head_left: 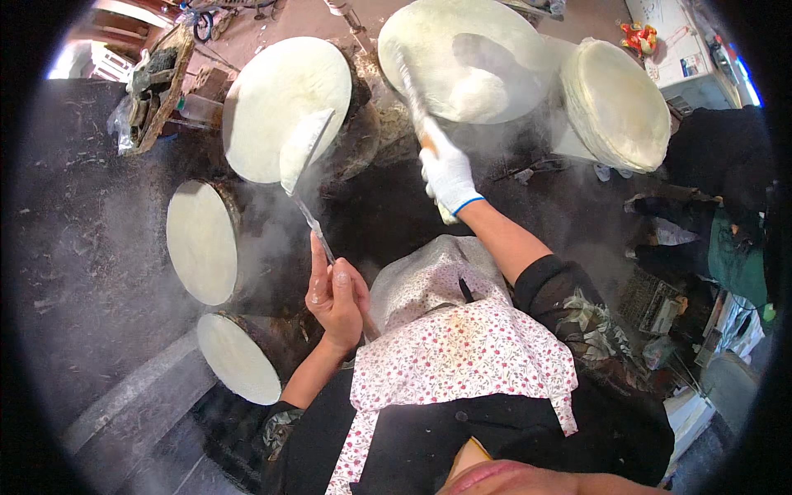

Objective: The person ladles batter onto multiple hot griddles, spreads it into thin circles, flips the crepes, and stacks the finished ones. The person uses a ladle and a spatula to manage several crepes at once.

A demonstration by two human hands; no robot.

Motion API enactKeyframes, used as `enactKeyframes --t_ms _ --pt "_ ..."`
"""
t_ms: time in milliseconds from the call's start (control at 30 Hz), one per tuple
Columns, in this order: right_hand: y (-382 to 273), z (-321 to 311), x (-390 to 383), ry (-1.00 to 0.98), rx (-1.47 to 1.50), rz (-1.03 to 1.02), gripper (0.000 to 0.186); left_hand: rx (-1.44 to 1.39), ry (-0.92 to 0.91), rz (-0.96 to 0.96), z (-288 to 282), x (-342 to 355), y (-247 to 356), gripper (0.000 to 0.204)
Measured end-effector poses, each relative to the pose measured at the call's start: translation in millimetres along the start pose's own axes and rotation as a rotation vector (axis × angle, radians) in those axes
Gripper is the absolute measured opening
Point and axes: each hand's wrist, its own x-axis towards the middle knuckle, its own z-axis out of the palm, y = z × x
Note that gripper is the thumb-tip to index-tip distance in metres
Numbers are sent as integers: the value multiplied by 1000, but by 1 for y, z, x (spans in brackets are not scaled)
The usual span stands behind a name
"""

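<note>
My bare left hand (338, 297) is closed round the thin handle of a ladle (299, 153), whose bowl is coated in pale batter. The ladle hangs over the near right edge of a round griddle (276, 95) covered with a pale sheet. In a white glove, my right hand (450, 175) grips the wooden handle of a batter-coated spreader (412, 87). That blade lies over the left side of a larger round griddle (437, 37) spread with batter. A thicker mound of batter (478, 97) sits near its front edge. Steam blurs part of this surface.
Two more round griddles with pale sheets, one (202, 243) above the other (238, 359), stand at my left. A stack of round thin pancakes (623, 107) lies at the far right. A cluttered wooden board (161, 91) is at far left. Another person (718, 223) is at the right.
</note>
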Motion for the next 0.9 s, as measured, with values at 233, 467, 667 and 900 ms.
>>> enactKeyframes --t_ms 233,467,667,900 --pt "32 -176 -42 337 63 70 60 47 -22 20 116 -19 -2 62" --pt "10 -291 -50 138 -146 112 60 49 23 -61 264 -60 9 61" --pt "55 -391 -44 17 72 -26 53 38 116 -55 368 -94 18 59" --pt "24 -470 6 122 31 -86 50 57 177 -85 438 -100 17 61"
